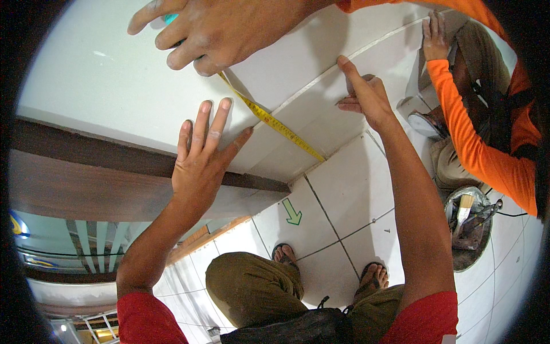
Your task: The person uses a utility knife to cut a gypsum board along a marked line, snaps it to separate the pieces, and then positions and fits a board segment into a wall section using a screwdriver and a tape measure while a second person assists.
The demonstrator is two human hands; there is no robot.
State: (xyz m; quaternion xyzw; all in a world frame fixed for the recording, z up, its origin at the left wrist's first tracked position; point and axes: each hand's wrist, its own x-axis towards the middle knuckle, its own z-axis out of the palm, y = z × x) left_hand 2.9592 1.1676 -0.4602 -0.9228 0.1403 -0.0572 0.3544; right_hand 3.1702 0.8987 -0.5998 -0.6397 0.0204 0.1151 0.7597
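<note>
My left hand [200, 152] has its fingers spread against a white panel [132, 86], close to a dark brown edge [91, 140]. At the panel's pale border line, my right hand [369, 97] reaches up with one finger extended and the others partly bent; nothing shows in it. Between my hands a yellow measuring tape [289, 133] runs across the border down to the tiled floor. Its upper end passes under a co-worker's hand [223, 34], which is closed around a turquoise object [171, 19], mostly hidden. The co-worker's other hand [435, 40] rests on the panel farther right.
An orange-sleeved co-worker [481, 143] crouches at the right. Near them stands a round bucket [472, 258] with a paintbrush [463, 215] and other tools. A green arrow [292, 212] marks the white floor tiles [326, 246]. Beneath the brown edge, at left, are glass panes [51, 229].
</note>
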